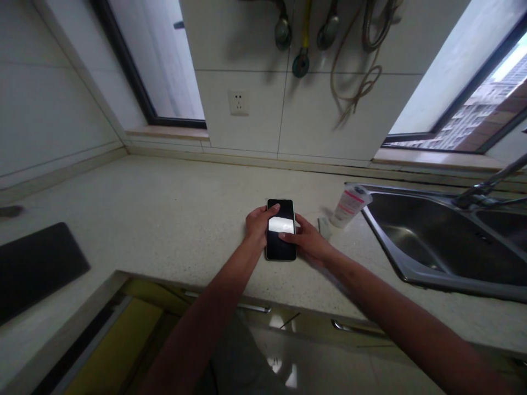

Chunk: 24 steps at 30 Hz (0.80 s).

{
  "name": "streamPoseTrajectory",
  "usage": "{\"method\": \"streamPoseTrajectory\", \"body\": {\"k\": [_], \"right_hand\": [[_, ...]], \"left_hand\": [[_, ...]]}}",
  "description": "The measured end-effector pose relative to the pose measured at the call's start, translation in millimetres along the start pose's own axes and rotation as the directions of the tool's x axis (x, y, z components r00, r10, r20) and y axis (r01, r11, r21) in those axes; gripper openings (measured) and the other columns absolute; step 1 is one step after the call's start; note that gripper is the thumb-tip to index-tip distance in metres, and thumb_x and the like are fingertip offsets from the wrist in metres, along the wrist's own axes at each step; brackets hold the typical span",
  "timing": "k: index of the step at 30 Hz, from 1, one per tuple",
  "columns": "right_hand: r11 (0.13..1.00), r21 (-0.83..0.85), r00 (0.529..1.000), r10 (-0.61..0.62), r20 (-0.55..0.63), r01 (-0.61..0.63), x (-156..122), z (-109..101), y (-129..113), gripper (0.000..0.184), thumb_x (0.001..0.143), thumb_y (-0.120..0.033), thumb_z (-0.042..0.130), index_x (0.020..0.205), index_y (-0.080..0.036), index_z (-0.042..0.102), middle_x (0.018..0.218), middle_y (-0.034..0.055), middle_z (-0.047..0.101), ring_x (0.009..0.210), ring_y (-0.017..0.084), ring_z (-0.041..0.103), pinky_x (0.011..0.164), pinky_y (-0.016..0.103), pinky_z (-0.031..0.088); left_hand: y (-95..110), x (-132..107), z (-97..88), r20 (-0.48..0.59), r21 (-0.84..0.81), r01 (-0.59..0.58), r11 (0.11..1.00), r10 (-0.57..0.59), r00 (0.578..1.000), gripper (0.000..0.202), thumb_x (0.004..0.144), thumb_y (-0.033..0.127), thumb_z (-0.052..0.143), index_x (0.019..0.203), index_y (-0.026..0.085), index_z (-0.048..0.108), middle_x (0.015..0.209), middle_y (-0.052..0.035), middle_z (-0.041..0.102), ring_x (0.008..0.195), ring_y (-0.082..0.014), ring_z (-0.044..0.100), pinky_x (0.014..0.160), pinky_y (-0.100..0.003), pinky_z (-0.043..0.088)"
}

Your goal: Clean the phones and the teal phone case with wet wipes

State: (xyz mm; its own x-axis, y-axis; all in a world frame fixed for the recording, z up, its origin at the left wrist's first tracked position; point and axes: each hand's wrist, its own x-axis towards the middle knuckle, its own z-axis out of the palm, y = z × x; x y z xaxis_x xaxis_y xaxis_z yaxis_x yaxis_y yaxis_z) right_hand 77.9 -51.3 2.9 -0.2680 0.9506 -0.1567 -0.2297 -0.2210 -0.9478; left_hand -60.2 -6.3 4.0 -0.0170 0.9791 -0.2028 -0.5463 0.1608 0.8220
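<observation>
Two hands, the left hand point(257, 225) and right hand point(308, 240), each grip pinching one smartphone point(281, 247) by its edges, thumbs across the screen, over the speckled stone surface point(164, 197).

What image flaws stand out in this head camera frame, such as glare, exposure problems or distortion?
In the head view, a white glare band crosses the smartphone screen; wide-angle distortion makes the window frame lean; the right window is overexposed, while the steel sink looks dim.
</observation>
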Motion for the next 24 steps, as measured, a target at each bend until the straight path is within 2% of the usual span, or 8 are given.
{"method": "streamPoseTrajectory", "body": {"k": [4, 10, 14, 16, 18, 21, 24], "right_hand": [[0.999, -0.032, 1.0, -0.009, 0.03, 0.01, 2.9, -3.7, 1.4, 0.071, 0.059, -0.033, 0.089, 0.12, -0.018, 0.056, 0.102, 0.0089, 0.073, 0.089, 0.022, 0.071, 0.088, 0.038, 0.056], [0.994, -0.094, 0.997, -0.058, 0.047, 0.062, 5.3, -8.2, -5.3, 0.064, 0.06, -0.034, 0.088, 0.115, -0.015, 0.061, 0.102, 0.01, 0.073, 0.087, 0.021, 0.07, 0.085, 0.037, 0.055], [0.993, -0.09, 0.997, -0.068, 0.035, 0.071, 4.3, -10.6, -10.0, 0.062, 0.061, -0.032, 0.088, 0.115, -0.015, 0.063, 0.098, 0.0079, 0.073, 0.083, 0.019, 0.068, 0.082, 0.035, 0.055], [0.994, -0.077, 0.997, -0.07, 0.036, 0.073, 4.9, -10.8, -9.7, 0.061, 0.06, -0.032, 0.089, 0.112, -0.015, 0.064, 0.094, 0.0073, 0.072, 0.079, 0.018, 0.068, 0.079, 0.034, 0.055], [0.995, -0.057, 0.996, -0.076, 0.036, 0.078, 6.3, -10.4, -7.6, 0.061, 0.058, -0.031, 0.091, 0.111, -0.016, 0.063, 0.091, 0.007, 0.073, 0.075, 0.017, 0.067, 0.074, 0.032, 0.055], [0.997, -0.036, 0.998, -0.063, 0.008, 0.063, 8.5, -9.5, -4.0, 0.063, 0.059, -0.034, 0.092, 0.11, -0.017, 0.06, 0.084, 0.0045, 0.072, 0.068, 0.016, 0.067, 0.069, 0.031, 0.055], [0.999, -0.041, 1.0, -0.015, -0.016, 0.014, 8.0, -9.1, -2.2, 0.059, 0.061, -0.04, 0.092, 0.105, -0.019, 0.058, 0.084, 0.0037, 0.072, 0.07, 0.017, 0.068, 0.067, 0.032, 0.058]], "left_hand": [[4.2, 2.5, -2.5, 0.055, -0.033, 0.022, 0.999, -0.02, 0.998, 0.048, 0.047, 0.035, 0.092, 0.079, 0.013, 0.064, 0.072, -0.0033, 0.065, 0.062, -0.0133, 0.059, 0.065, -0.03, 0.05], [7.5, 2.7, -3.2, 0.066, -0.017, -0.021, 1.0, 0.022, 0.998, 0.046, 0.05, 0.034, 0.092, 0.081, 0.014, 0.064, 0.077, -0.005, 0.067, 0.067, -0.0138, 0.06, 0.068, -0.03, 0.049], [7.7, -0.5, -0.2, 0.107, -0.014, -0.125, 0.992, 0.125, 0.986, 0.049, 0.055, 0.045, 0.091, 0.084, 0.014, 0.067, 0.079, -0.0041, 0.067, 0.069, -0.0133, 0.059, 0.07, -0.028, 0.048], [7.5, -1.1, 0.3, 0.16, -0.052, -0.14, 0.989, 0.146, 0.976, 0.051, 0.06, 0.055, 0.087, 0.082, 0.013, 0.067, 0.076, -0.0041, 0.066, 0.068, -0.0135, 0.058, 0.069, -0.028, 0.047], [7.2, -0.3, -0.4, 0.186, -0.084, -0.137, 0.987, 0.151, 0.971, 0.052, 0.06, 0.058, 0.086, 0.079, 0.013, 0.067, 0.074, -0.0045, 0.065, 0.068, -0.0142, 0.059, 0.069, -0.028, 0.047], [7.1, 3.2, -2.6, 0.139, -0.145, -0.149, 0.978, 0.169, 0.976, 0.049, 0.058, 0.051, 0.09, 0.079, 0.012, 0.068, 0.075, -0.0047, 0.067, 0.07, -0.0152, 0.06, 0.073, -0.029, 0.048], [8.6, 8.3, -4.8, 0.011, -0.269, -0.138, 0.953, 0.146, 0.989, 0.04, 0.064, 0.041, 0.088, 0.081, 0.013, 0.067, 0.078, -0.0054, 0.068, 0.072, -0.0165, 0.062, 0.078, -0.032, 0.05]]}}
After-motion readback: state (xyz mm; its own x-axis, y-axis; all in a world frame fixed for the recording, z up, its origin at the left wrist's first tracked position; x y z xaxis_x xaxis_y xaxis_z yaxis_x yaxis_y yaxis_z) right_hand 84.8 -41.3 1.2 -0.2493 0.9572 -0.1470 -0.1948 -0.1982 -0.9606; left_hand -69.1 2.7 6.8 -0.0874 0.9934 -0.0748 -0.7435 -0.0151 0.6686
